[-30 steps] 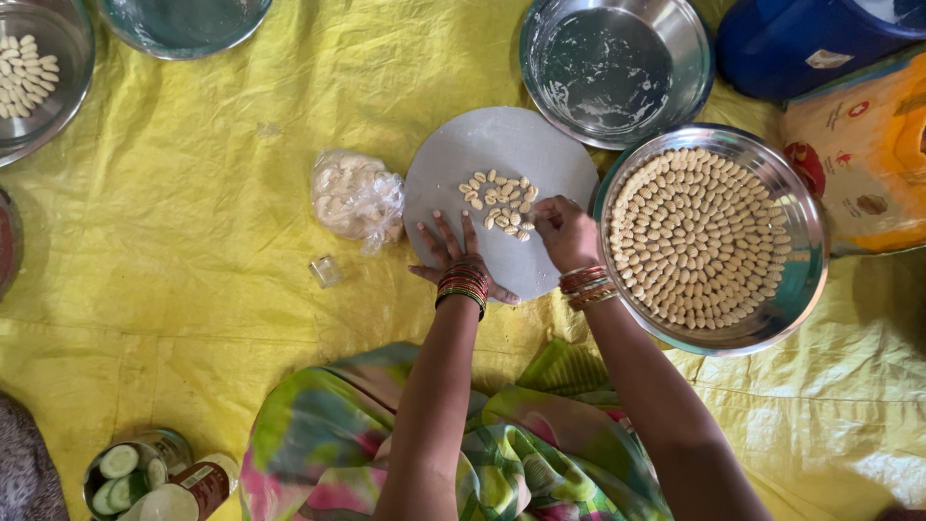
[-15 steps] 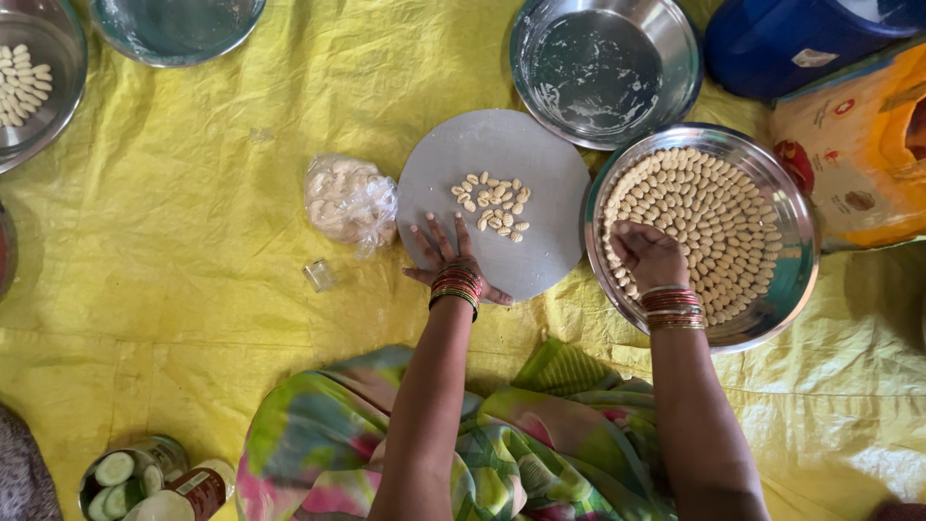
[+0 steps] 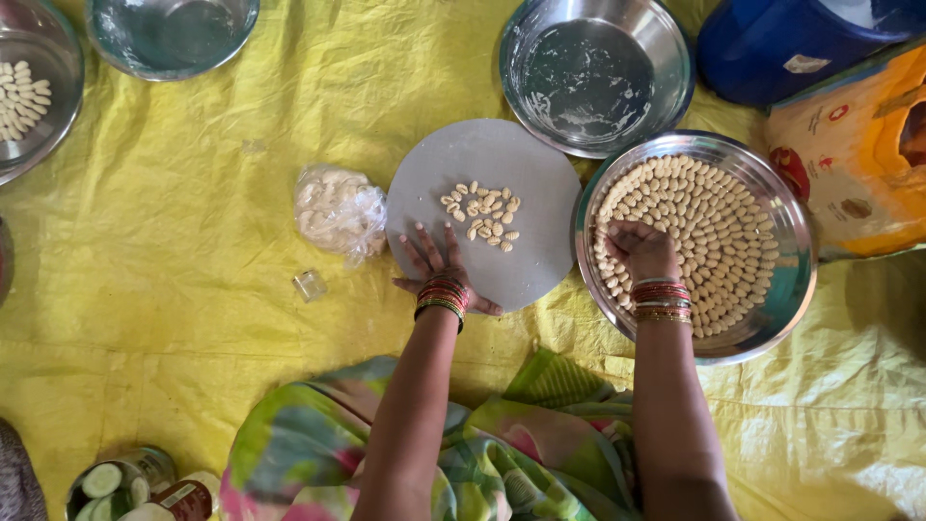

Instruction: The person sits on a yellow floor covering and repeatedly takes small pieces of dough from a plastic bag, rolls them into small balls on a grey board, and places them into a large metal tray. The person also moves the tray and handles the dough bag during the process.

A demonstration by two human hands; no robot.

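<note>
Right hand [image 3: 639,249] has shifted off the round grey board [image 3: 521,260] onto the wide steel tray [image 3: 791,289], fingers curled, grip unclear. Tray approx. full of pale dough pieces [image 3: 714,232]; small pile [image 3: 482,212] left on board. Left hand [image 3: 434,262] flat, empty.

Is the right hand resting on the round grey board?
No, the right hand is over the small pale dough pieces in the steel plate; the left hand lies on the round grey board.
</note>
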